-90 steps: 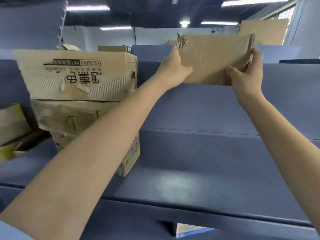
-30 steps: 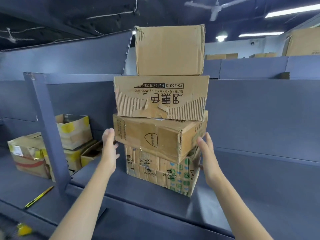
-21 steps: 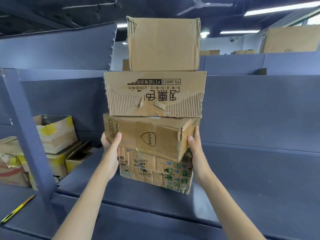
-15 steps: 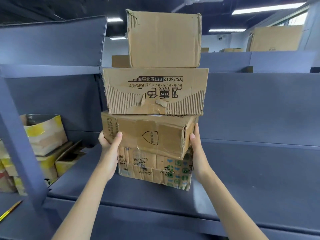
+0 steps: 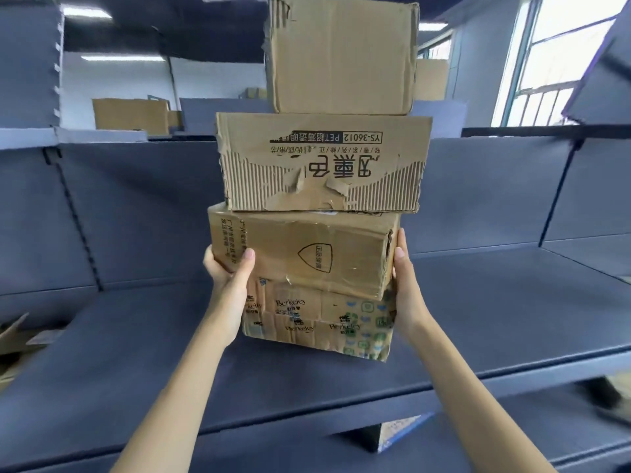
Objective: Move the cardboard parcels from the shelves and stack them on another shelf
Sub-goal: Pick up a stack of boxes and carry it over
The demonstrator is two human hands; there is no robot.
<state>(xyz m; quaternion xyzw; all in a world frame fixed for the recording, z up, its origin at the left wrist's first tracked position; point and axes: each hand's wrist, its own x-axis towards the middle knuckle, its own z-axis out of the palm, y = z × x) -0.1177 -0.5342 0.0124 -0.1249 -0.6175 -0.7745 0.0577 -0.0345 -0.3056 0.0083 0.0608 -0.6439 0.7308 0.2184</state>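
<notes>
Since half a second ago the stack of four cardboard parcels has swung rightward along the grey shelf (image 5: 495, 302), its printed bottom parcel (image 5: 317, 322) now tilted, with the right end seemingly off the board (contact at the left end cannot be judged). Left hand (image 5: 228, 285) grips the left corner of the shield-marked parcel (image 5: 307, 254), thumb on the front face and fingers wrapped round the side, while the right hand (image 5: 404, 285) presses straight fingers flat against its right end. Above sit the torn-faced parcel (image 5: 321, 165) and the plain top parcel (image 5: 341, 52).
</notes>
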